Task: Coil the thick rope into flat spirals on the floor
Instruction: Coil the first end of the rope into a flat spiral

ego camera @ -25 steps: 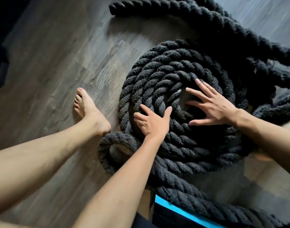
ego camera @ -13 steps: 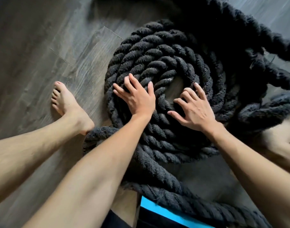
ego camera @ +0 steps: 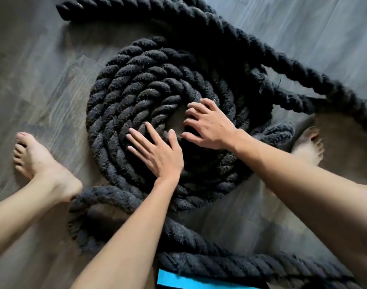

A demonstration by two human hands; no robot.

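The fingers (ego camera: 136,139) of the left hand (ego camera: 159,153) lie straight and spread, pressing flat on the rope (ego camera: 120,97) spiral. The right hand (ego camera: 211,124) curls over its innermost turn. The coil sits on the wooden floor (ego camera: 43,69) between the left foot (ego camera: 36,159) and right foot (ego camera: 309,147), loose lengths trailing round.

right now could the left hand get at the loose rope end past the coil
Probably, with a lean. The rope end lies uncovered on the floor beyond the coil, and the left hand rests flat on the coil's near turns, holding nothing, so only the coil lies between them.
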